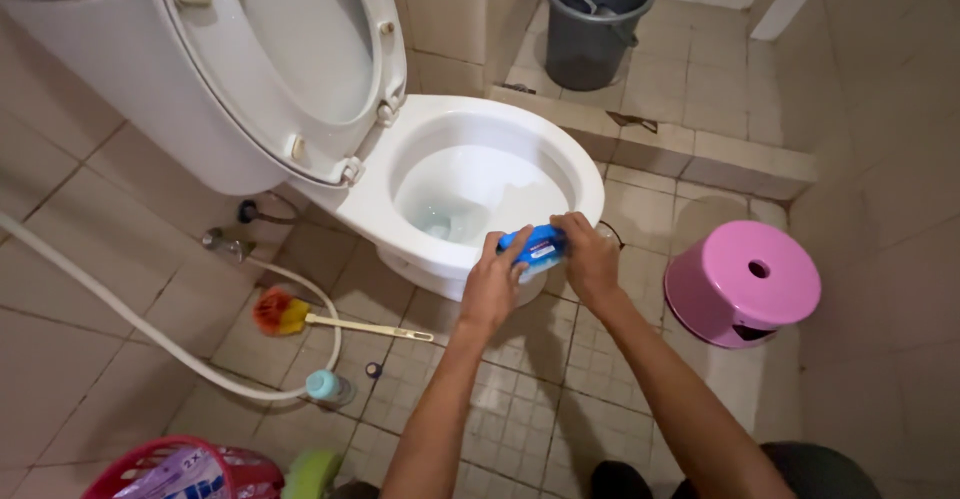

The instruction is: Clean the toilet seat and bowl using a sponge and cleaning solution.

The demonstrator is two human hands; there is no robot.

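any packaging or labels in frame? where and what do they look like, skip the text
Blue package: held by left hand and right hand at the toilet bowl's front rim; small, blue with red-and-white label.
Printed bag: in red basket, bottom left; white and purple.

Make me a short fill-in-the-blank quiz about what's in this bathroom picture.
1. Both hands, the left hand and the right hand, hold a ____ bottle over the toilet bowl.
2. The toilet seat is ____.
3. The upturned stool is ____.
4. The grey bucket stands ____ a raised tiled step.

Missing words: blue; raised; pink; behind
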